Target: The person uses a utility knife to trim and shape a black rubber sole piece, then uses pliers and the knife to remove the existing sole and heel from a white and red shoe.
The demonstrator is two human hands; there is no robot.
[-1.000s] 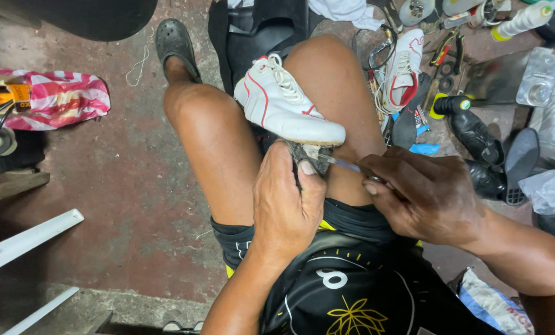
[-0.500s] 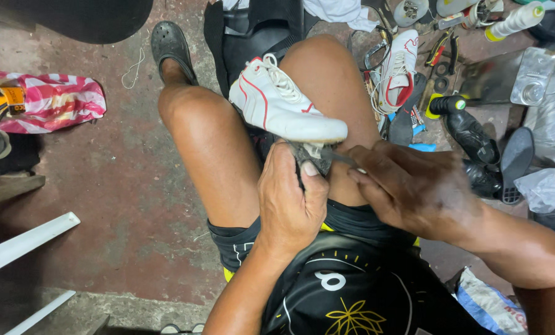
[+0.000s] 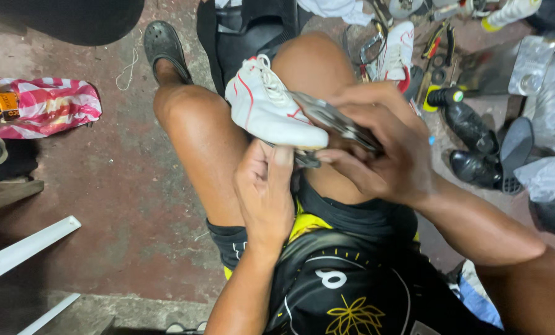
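A white sneaker with red trim (image 3: 266, 108) lies between my bare knees, its toe end toward my body. My left hand (image 3: 266, 189) grips the shoe's toe end from below, thumb pressed up against the sole. My right hand (image 3: 377, 146) is closed around a pair of metal pliers (image 3: 333, 121), whose jaws lie against the side of the shoe near the toe. A dark bit of the sole (image 3: 307, 160) shows between the two hands.
A second white shoe (image 3: 397, 54), pliers and other tools (image 3: 437, 43) and black shoes (image 3: 473, 146) lie on the floor at the right. A red-and-white striped bag (image 3: 45, 105) sits at the left, white boards (image 3: 26, 248) at the lower left.
My right hand has risen from beside my thigh to the shoe's side, bringing the pliers up. The shoe's toe has lifted slightly in my left hand.
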